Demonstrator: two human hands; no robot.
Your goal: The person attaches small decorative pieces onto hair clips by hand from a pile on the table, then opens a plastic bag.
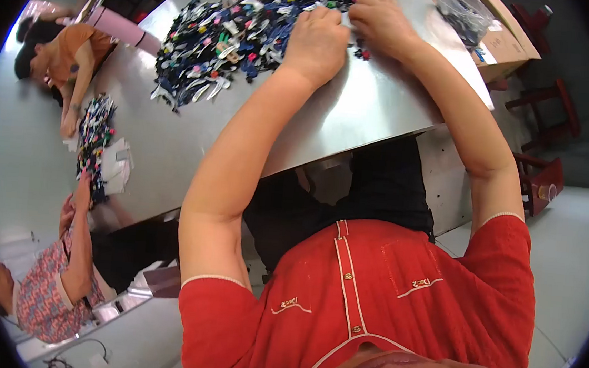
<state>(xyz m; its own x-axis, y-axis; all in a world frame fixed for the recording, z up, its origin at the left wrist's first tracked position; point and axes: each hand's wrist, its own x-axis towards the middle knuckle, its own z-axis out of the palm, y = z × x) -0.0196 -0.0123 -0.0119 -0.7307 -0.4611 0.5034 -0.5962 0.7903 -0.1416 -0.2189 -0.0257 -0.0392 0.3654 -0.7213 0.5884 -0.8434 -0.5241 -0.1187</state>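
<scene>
While the clips [251, 35] sit heaped on the surface [369, 117], I see left hand [317, 44] and right hand [382, 23] close together at the clips' near edge, grip hidden, can't tell; sorting, I'd guess, so next calls for one clean pick.

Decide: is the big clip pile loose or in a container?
Loose: the clip pile lies directly on the metal table, no container visible around it.
</scene>
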